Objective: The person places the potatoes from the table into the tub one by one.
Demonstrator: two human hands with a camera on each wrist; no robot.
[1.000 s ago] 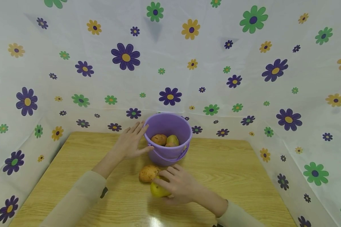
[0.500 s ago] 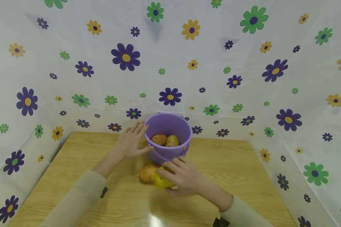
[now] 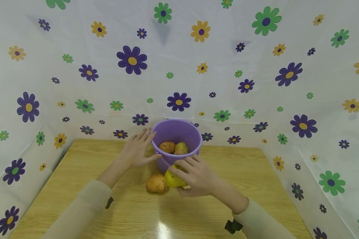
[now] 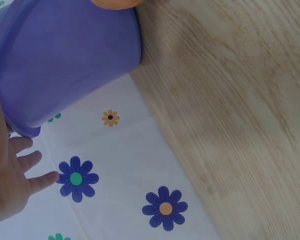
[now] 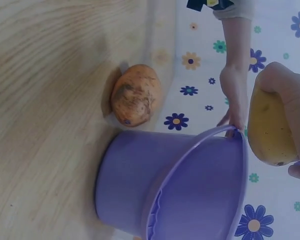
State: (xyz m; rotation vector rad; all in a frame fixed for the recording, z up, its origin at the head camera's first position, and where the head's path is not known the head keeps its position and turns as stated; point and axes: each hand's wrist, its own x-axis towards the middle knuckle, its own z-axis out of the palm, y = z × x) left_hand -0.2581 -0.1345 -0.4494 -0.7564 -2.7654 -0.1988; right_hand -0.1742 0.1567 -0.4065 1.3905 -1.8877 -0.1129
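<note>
A purple bucket stands near the back of the table. Inside it lie a brown potato and a greenish one beside it. My left hand rests on the bucket's left rim, fingers spread and fairly straight. Held in my right hand is a yellow potato, raised in front of the bucket and below its rim. The thumb and fingers curl round it. Just left of it, a brown potato with dark patches lies on the table before the bucket.
The wooden table ends at a white cloth backdrop printed with flowers, which rises behind and on both sides. The bucket's purple handle hangs down on its near side.
My right hand has lifted the yellow potato from beside the brown one and moved it forward and slightly right toward the bucket. My left hand has stayed at the rim.
</note>
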